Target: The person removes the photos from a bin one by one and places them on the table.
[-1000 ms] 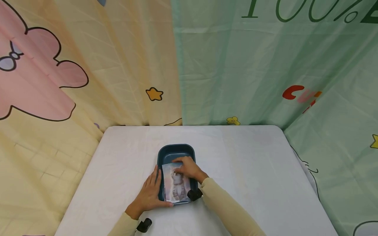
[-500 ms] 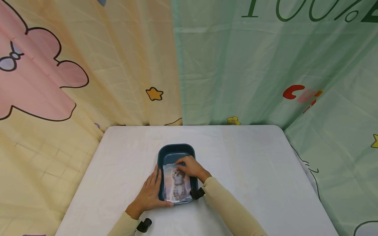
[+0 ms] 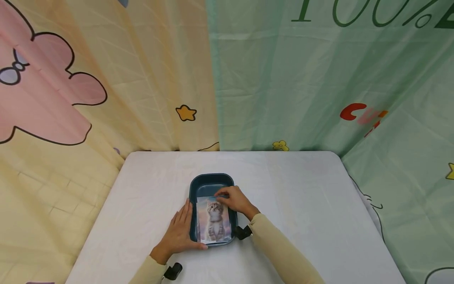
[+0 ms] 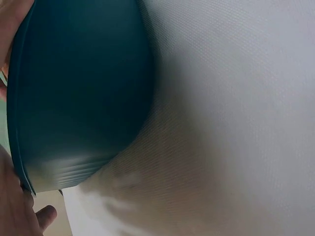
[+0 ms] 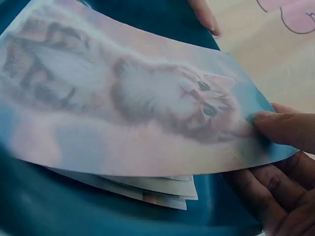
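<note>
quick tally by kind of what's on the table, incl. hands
Teal tray: 1
Kitten photo, far end pinched by right hand: 1
Other prints under it in the tray: several, exact count hidden
Hands, left hand against the tray's side: 2
Total: 4, plus the hidden stack

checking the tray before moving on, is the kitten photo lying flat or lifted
Lifted at one end: the right hand pinches the kitten photo above other prints in the tray.

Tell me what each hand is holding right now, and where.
The right hand pinches the cat photo at its far edge. The left hand lies flat against the tray's left side.
</note>
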### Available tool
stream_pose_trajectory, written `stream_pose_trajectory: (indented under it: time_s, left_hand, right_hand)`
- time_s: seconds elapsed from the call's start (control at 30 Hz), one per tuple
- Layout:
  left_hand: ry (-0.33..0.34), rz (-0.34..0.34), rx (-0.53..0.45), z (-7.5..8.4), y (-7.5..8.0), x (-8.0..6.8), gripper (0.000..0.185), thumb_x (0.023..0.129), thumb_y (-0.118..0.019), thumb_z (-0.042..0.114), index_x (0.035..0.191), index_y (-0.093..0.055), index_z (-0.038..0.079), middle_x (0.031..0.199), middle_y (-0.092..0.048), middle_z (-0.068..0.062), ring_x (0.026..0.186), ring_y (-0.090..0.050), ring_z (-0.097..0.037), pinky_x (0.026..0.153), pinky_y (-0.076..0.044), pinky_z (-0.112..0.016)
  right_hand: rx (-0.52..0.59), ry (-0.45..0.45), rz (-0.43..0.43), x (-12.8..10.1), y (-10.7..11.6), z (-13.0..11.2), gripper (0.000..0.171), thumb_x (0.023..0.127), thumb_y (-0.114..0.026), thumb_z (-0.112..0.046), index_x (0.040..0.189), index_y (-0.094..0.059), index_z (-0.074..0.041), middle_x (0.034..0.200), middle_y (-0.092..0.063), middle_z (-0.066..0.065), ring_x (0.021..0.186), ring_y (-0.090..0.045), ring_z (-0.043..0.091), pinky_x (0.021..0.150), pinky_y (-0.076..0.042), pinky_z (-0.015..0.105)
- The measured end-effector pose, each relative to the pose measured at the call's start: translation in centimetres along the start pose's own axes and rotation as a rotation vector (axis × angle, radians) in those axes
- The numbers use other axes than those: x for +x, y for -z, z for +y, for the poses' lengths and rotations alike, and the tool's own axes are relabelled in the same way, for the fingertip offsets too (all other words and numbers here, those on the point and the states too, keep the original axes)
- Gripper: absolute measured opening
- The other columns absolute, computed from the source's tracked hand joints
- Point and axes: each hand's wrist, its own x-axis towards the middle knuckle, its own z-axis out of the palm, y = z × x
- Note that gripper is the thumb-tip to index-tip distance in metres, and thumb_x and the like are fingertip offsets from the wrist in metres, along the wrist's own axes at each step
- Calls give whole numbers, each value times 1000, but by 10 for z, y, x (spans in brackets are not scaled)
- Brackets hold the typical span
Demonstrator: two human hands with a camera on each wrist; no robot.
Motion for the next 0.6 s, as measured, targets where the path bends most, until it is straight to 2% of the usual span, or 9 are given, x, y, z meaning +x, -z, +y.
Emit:
stream_pose_trajectory:
  time_s: [0.1, 0.2, 0.3, 0.47, 0.6]
  left_hand:
    - [1, -10, -4, 0, 0, 1, 147, 53, -74, 78, 151, -6, -7, 160, 5, -21, 146, -6, -37, 114, -11, -58]
    - [6, -30, -7, 0, 0, 2, 147, 53, -73, 78, 151, -3, -7, 160, 8, -21, 146, -3, -37, 114, -10, -58]
    - [-3, -35, -3, -1, -1, 3, 147, 54, -72, 80, 151, -3, -7, 160, 8, -21, 146, -4, -37, 114, -10, -58]
    - [-16, -9, 1, -3, -1, 4, 147, 54, -71, 81, 151, -5, -7, 160, 5, -21, 146, -9, -36, 113, -13, -59]
    - [-30, 21, -1, -3, -2, 3, 146, 53, -71, 81, 150, -8, -9, 160, 1, -22, 145, -14, -37, 112, -16, -60]
  right_hand:
    - [27, -9, -16, -1, 2, 4, 17, 91, -67, -10, 107, -72, -6, 110, -70, 9, 101, -67, 23, 85, -54, 32]
    - [73, -47, 7, -2, 6, 7, 15, 90, -68, -9, 104, -72, -6, 109, -70, 10, 99, -67, 24, 84, -54, 30]
    - [127, -89, 68, -2, 10, 11, 11, 88, -69, -9, 99, -73, -7, 103, -70, 9, 91, -68, 21, 77, -54, 28]
    - [237, -161, 180, 2, 21, 17, 13, 87, -70, -7, 98, -75, -4, 88, -72, 10, 66, -63, 16, 60, -52, 29]
    - [330, -214, 249, 5, 35, 23, 14, 86, -71, -5, 99, -74, -1, 89, -72, 14, 63, -63, 15, 59, -56, 37]
